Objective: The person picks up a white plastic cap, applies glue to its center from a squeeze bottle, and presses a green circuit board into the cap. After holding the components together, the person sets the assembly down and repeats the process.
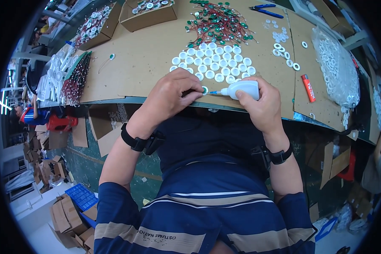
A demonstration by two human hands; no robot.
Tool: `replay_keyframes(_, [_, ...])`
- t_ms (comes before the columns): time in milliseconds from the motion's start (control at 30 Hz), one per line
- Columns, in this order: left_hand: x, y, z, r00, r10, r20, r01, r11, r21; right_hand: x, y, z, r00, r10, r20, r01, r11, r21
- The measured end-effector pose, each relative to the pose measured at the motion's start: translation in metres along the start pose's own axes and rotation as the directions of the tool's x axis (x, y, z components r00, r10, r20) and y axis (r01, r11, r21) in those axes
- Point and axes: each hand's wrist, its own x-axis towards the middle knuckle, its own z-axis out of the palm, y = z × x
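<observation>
Near the table's front edge, my left hand [172, 92] pinches a small round white cap with a green disc [205, 90] between thumb and fingertips. My right hand [264, 103] is wrapped round a white squeeze bottle [244, 90]. The bottle lies tilted almost flat, and its thin blue needle tip [216, 92] points left at the cap. Whether the tip touches the cap I cannot tell. Just beyond my hands, many round white caps [214, 66] are laid out side by side. Behind them is a tangled pile of green discs with red wires [218, 23].
Cardboard covers the table [135, 63]. To the right lie a red glue stick [308, 88], white rings [289, 63] and a plastic bag of rings [334, 67]. Blue-handled pliers [266, 10] rest at the back. Filled cartons [148, 17] and a red-wired bundle [76, 80] stand left.
</observation>
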Motion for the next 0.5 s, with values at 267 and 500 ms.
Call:
replay_keyframes(267, [0.002,0.0,-0.003,0.999,-0.011,0.03,0.011,1.0,-0.004,-0.003,0.006,-0.005,1.0,0.001,0.02,-0.003,0.997,0.083])
replay_keyframes(500, [0.0,0.001,-0.002,0.999,0.045,0.01,-0.045,0.998,0.053,-0.007,0.017,-0.028,0.997,0.057,-0.055,-0.022,0.865,0.502])
